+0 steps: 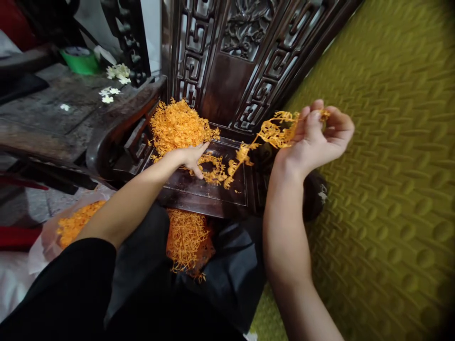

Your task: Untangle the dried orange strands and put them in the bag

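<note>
My right hand point(323, 135) is raised over the right side, its thumb and fingers pinching one end of an orange strand of small, flower-like pieces point(277, 132). From there the strand slants down to the dark wooden chair seat point(202, 196), where more of it lies loosely looped. My left hand point(192, 157) reaches over the seat with thumb and forefinger spread; its other fingers are partly hidden. Just beyond it rises a heap of similar orange pieces point(177, 124). Whether the left palm touches the strand, I cannot tell.
Thin orange strands point(186, 239) bundle between my legs below the seat edge. A pale bag point(46, 241) with orange pieces point(78, 220) stands at left. On the wooden surface at upper left are green tape point(80, 61) and white blossoms point(108, 94). A carved chair back point(227, 80) rises behind.
</note>
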Action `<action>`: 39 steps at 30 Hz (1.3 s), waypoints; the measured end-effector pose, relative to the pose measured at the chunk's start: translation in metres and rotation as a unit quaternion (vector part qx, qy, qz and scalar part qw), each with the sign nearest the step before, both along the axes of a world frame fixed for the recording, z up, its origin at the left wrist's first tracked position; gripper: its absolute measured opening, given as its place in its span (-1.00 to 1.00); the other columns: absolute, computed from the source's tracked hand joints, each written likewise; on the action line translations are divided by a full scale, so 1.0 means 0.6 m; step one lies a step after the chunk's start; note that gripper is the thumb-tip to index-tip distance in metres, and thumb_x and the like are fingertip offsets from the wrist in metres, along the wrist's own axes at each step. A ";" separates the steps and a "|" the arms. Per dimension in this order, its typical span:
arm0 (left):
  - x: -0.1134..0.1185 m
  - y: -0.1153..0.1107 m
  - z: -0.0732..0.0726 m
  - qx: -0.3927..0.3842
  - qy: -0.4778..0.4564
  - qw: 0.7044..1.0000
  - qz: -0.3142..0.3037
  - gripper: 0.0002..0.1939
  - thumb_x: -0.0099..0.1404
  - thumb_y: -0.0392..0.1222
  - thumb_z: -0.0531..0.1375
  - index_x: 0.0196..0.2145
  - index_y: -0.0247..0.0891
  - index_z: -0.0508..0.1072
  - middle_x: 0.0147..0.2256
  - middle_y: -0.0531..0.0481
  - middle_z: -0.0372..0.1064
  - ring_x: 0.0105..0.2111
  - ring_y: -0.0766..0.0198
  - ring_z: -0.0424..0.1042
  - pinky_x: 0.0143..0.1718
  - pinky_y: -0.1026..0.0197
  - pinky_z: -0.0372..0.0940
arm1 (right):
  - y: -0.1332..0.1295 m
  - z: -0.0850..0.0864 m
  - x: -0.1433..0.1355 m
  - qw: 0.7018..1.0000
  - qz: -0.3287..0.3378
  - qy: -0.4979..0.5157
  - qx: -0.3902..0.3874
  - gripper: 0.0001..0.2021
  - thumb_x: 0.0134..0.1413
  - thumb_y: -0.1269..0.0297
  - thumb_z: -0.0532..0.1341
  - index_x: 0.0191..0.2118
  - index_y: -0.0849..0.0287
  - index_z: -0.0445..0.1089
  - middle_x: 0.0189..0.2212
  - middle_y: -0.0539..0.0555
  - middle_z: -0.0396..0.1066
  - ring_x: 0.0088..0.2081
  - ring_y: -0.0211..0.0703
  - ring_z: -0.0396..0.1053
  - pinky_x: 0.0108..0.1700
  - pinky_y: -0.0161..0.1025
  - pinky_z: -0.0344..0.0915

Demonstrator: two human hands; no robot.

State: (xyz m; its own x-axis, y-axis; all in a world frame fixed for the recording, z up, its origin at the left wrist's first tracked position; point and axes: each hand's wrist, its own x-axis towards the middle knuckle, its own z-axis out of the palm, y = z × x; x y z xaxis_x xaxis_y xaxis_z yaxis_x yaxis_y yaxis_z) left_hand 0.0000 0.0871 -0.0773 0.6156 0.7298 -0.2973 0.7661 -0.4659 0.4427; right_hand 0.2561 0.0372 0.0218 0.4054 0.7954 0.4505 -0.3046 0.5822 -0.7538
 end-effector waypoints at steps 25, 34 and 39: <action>-0.005 -0.100 0.097 0.095 -0.372 0.916 0.119 -0.62 0.40 -0.04 0.13 -0.54 -0.25 0.33 -0.59 0.10 0.21 -0.56 0.39 0.16 -0.49 0.24 0.04 | -0.087 -0.065 -0.078 0.942 0.147 -0.222 -0.204 -0.45 0.12 -0.21 0.27 0.13 -0.02 0.41 0.08 0.14 0.50 0.06 -0.03 0.51 -0.02 -0.05 0.54; -0.010 -0.116 0.092 -0.065 -0.432 0.873 0.214 -0.70 0.44 -0.03 0.10 -0.41 -0.23 0.33 -0.69 0.18 0.16 -0.72 0.45 0.06 -0.63 0.29 -0.04 | -0.078 -0.097 -0.126 0.939 0.112 -0.275 -0.173 -0.50 0.04 -0.04 0.40 0.09 -0.06 0.42 -0.18 0.04 0.53 -0.29 -0.09 0.51 -0.30 -0.10 0.55; -0.017 -0.119 0.098 -0.102 -0.438 0.869 0.207 -0.64 0.41 -0.01 0.16 -0.50 -0.22 0.28 -0.72 0.17 0.11 -0.70 0.45 0.02 -0.62 0.27 -0.09 | -0.063 -0.087 -0.095 0.966 0.081 -0.134 -0.206 -0.72 0.04 -0.02 0.37 -0.26 0.04 0.42 -0.53 -0.08 0.29 -0.61 -0.35 0.25 -0.66 -0.36 0.18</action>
State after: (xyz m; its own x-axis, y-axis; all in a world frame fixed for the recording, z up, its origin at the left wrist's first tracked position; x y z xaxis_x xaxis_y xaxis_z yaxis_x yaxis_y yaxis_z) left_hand -0.0104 0.0155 -0.0184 0.3695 0.9292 0.0032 0.1774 -0.0739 0.9814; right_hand 0.1991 -0.0009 -0.0301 0.1726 0.9729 0.1542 -0.1293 0.1776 -0.9756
